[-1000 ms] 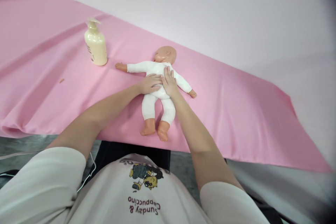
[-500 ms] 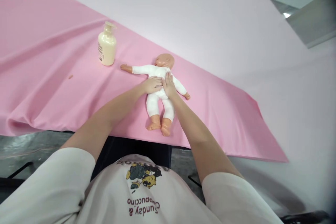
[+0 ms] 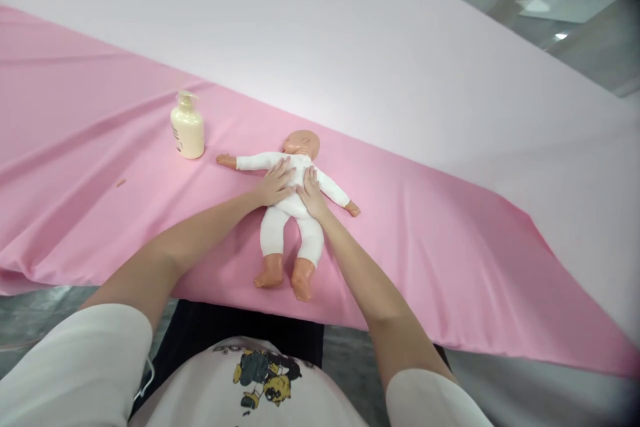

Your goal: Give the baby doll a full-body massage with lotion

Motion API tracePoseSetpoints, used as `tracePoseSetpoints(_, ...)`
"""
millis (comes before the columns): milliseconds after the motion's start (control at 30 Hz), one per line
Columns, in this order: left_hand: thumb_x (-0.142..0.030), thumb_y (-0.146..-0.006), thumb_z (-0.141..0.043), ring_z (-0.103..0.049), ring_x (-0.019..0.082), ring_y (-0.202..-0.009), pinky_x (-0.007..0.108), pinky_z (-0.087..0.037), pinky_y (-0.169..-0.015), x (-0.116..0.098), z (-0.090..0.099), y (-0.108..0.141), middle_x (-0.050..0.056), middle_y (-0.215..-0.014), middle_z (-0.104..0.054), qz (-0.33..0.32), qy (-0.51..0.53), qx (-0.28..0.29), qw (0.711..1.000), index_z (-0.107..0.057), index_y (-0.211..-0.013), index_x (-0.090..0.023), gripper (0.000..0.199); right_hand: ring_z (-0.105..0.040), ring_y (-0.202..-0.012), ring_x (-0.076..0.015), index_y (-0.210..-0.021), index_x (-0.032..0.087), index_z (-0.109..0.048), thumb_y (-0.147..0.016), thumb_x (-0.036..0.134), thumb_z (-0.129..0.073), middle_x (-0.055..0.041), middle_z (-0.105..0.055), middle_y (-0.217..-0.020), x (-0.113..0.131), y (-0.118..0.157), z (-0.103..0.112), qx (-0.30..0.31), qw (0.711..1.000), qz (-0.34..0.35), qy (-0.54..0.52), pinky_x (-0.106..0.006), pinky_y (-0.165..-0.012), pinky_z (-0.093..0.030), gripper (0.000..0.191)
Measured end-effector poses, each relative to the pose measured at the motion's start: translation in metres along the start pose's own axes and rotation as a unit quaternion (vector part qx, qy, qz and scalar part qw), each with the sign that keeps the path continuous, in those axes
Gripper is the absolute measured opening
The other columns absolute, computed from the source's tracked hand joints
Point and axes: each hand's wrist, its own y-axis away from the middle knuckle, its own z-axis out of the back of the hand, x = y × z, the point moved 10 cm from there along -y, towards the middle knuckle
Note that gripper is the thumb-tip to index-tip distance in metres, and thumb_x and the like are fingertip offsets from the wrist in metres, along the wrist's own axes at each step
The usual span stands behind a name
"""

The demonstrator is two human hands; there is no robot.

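A baby doll (image 3: pixel 295 203) with a white cloth body lies on its back, arms spread, its feet pointing toward me. My left hand (image 3: pixel 275 183) rests flat on the left side of its torso, fingers stretched toward the chest. Opposite it, my right hand (image 3: pixel 312 195) lies on the right side of the torso with its fingers extended. Both palms touch the doll and neither grips it. Between the two hands a strip of the white body shows.
A cream pump bottle (image 3: pixel 189 128) stands upright left of the doll. Nearer me is a small brownish piece (image 3: pixel 121 183). Pink cloth (image 3: pixel 410 240) covers the near part of the white table (image 3: pixel 320 33). The cloth's front edge lies close to my body.
My left hand has slid up and outward from the doll's belly toward its side and chest. The hands are further apart. The whole view has shifted, with the table lower in it.
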Motion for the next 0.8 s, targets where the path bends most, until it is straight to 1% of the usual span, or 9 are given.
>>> tracePoseSetpoints(67,-0.05,-0.099,-0.042,0.003,0.035,-0.156,0.055,-0.007,-0.126,0.012,-0.002,-0.003,0.018,-0.168,-0.003,0.039,0.007,-0.007,0.999,-0.021,-0.16,-0.011,0.075,0.01,-0.158,-0.0268,-0.162,0.014,-0.006,-0.094,0.071,-0.029,-0.0125,0.006,-0.17,0.002,0.006,0.001,0.004,1.0,0.025,-0.011,-0.057,-0.127,0.001,0.092)
tracePoseSetpoints(133,-0.051,-0.1,-0.04,0.003,0.034,-0.156,0.053,-0.005,-0.127,0.018,-0.004,-0.004,0.021,-0.168,-0.004,0.05,0.002,-0.006,0.999,-0.017,-0.16,-0.006,0.079,0.006,-0.159,-0.0267,-0.162,0.017,-0.012,-0.095,0.068,-0.03,-0.0109,0.0,-0.17,0.005,0.014,0.003,0.002,0.998,0.056,-0.03,-0.057,-0.127,0.002,0.086)
tracePoseSetpoints(233,-0.055,-0.099,-0.04,0.002,0.035,-0.157,0.054,-0.006,-0.126,0.02,-0.005,-0.002,0.022,-0.168,-0.005,0.048,-0.002,0.003,0.999,-0.018,-0.16,-0.005,0.082,-0.007,-0.159,-0.0273,-0.158,0.025,-0.029,-0.097,0.063,-0.033,-0.0078,-0.019,-0.169,0.013,0.027,0.007,0.003,0.991,0.108,-0.074,-0.058,-0.127,0.004,0.073)
tracePoseSetpoints(367,-0.063,-0.092,-0.05,0.0,0.038,-0.157,0.062,-0.009,-0.123,0.009,0.001,0.005,0.014,-0.169,-0.011,0.027,0.008,0.015,0.999,-0.035,-0.156,-0.02,0.079,-0.028,-0.154,-0.0297,-0.141,0.034,-0.057,-0.096,0.056,-0.048,-0.0052,-0.045,-0.157,0.025,0.041,0.014,-0.002,0.978,0.167,-0.125,-0.062,-0.125,0.005,0.051)
tracePoseSetpoints(467,-0.072,-0.076,-0.067,-0.003,0.042,-0.156,0.064,-0.008,-0.122,-0.01,0.006,0.009,0.013,-0.168,-0.018,-0.022,0.011,0.025,0.999,-0.053,-0.145,-0.025,0.085,-0.042,-0.146,-0.0309,-0.122,0.034,-0.071,-0.093,0.053,-0.056,-0.0051,-0.064,-0.14,0.027,0.044,0.022,-0.032,0.972,0.179,-0.147,-0.063,-0.125,-0.003,0.038)
tracePoseSetpoints(567,-0.073,-0.068,-0.074,-0.013,0.042,-0.154,0.062,-0.009,-0.121,-0.023,0.009,0.013,0.013,-0.163,-0.032,-0.042,0.026,0.029,0.998,-0.058,-0.139,-0.026,0.086,-0.046,-0.143,-0.0317,-0.11,0.032,-0.075,-0.089,0.053,-0.061,-0.0054,-0.068,-0.13,0.028,0.044,0.024,-0.026,0.968,0.192,-0.161,-0.062,-0.124,-0.01,0.033)
tracePoseSetpoints(633,-0.069,-0.071,-0.075,-0.022,0.04,-0.152,0.059,-0.009,-0.122,-0.029,0.012,0.015,0.011,-0.157,-0.044,-0.044,0.039,0.019,0.998,-0.06,-0.136,-0.027,0.079,-0.046,-0.141,-0.0315,-0.109,0.033,-0.076,-0.088,0.053,-0.064,-0.0047,-0.068,-0.128,0.03,0.044,0.024,-0.014,0.966,0.203,-0.159,-0.061,-0.124,-0.01,0.031)
tracePoseSetpoints(700,-0.063,-0.075,-0.074,-0.033,0.036,-0.148,0.056,-0.008,-0.122,-0.032,0.015,0.016,0.01,-0.147,-0.056,-0.052,0.056,0.007,0.997,-0.062,-0.132,-0.027,0.068,-0.052,-0.134,-0.0299,-0.107,0.034,-0.076,-0.086,0.05,-0.068,-0.0036,-0.07,-0.123,0.031,0.046,0.028,-0.024,0.965,0.212,-0.152,-0.06,-0.124,-0.012,0.028)
tracePoseSetpoints(800,-0.059,-0.077,-0.074,-0.047,0.032,-0.138,0.053,-0.011,-0.122,-0.031,0.017,0.014,0.007,-0.13,-0.068,-0.06,0.107,0.019,0.992,-0.065,-0.127,-0.028,0.06,-0.062,-0.116,-0.0268,-0.102,0.033,-0.075,-0.086,0.046,-0.07,-0.0037,-0.073,-0.113,0.032,0.049,0.036,-0.047,0.955,0.226,-0.184,-0.057,-0.118,-0.028,0.021)
